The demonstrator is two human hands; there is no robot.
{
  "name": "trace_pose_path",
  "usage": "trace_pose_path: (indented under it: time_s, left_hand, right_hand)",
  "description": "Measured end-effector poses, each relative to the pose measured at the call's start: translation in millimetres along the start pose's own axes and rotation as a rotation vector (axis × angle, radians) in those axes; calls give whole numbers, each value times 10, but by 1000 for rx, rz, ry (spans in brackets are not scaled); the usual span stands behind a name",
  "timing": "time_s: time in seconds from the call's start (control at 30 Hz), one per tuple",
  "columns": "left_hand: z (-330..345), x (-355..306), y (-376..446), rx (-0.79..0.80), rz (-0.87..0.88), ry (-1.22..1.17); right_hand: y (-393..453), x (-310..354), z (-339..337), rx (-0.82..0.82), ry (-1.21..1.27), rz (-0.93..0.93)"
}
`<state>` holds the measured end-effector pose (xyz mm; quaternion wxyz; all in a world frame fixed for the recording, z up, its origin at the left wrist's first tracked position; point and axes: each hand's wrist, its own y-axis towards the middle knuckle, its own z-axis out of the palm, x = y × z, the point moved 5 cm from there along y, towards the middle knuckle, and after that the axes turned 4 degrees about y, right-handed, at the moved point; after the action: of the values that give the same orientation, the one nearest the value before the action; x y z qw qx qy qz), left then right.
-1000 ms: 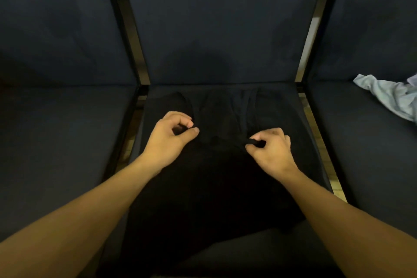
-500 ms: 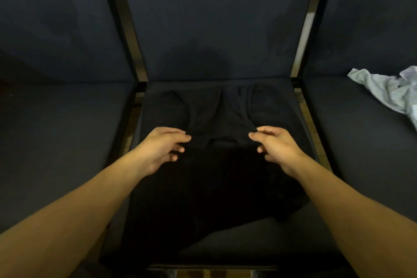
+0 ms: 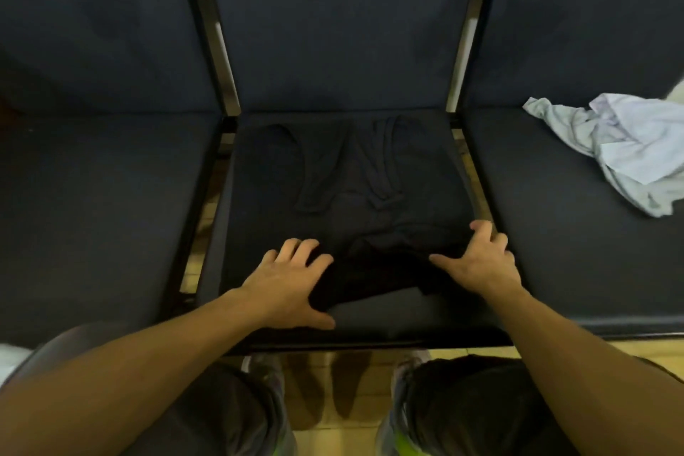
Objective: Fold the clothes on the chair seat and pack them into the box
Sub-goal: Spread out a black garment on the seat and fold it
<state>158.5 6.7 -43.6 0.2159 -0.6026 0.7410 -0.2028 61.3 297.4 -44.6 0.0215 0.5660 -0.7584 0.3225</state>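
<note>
Garment [image 3: 370, 196], black with shoulder straps, lies flat on the middle chair seat [image 3: 388, 315]. Left hand [image 3: 292, 281] presses its near-left edge, fingers spread; right hand [image 3: 481, 263] rests on the near-right edge, fingers splayed. Pale crumpled clothing [image 3: 625, 152] sits on the right-hand seat.

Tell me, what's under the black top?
The middle seat lies under the black top; its cushion shows around the edges. Both hands, left and right, press on the near part. Anything else beneath is covered.
</note>
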Motion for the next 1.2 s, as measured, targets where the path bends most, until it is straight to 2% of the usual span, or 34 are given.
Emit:
trace_pose_path:
  time_s: [0.17, 0.23, 0.3, 0.43, 0.5, 0.57, 0.63, 0.7, 0.8, 0.87, 1.0, 1.13, 1.2]
  left_hand:
    - [2, -85, -169, -169, 114, 7]
    - [13, -103, -223, -244, 156, -13]
    - [2, -118, -261, -268, 194, -49]
    - [31, -191, -333, -219, 337, -11]
    - [94, -259, -370, -202, 446, 64]
    - [126, -310, -396, -169, 511, 24]
    - [101, -308, -394, -154, 486, -147]
    - [65, -229, -345, -188, 397, -230]
    - [60, -8, -262, -205, 236, -105]
    - [90, 104, -249, -178, 192, -35]
    - [151, 114, -297, -159, 178, -4]
    - [164, 73, -339, -215, 175, 25]
    - [145, 57, -380, -262, 185, 69]
  right_hand:
    - [-86, -99, -115, 17, 281, -47]
    - [-116, -138, -185, 18, 311, -78]
    - [-115, -198, -246, 46, 246, -65]
    - [-120, -279, -410, 69, -101, -80]
    - [-173, -180, -438, 52, -231, -206]
    - [-304, 28, -362, 54, -249, -414]
    - [-493, 227, -151, 50, -320, -670]
    - [-596, 245, 135, 51, -409, -802]
    - [-553, 133, 362, -17, -414, -730]
    - [-537, 131, 372, -74, -407, -722]
    - [-576, 176, 296, -98, -393, -774]
    - [-651, 199, 110, -56, -304, -819]
    - [-685, 185, 39, -25, -343, -861]
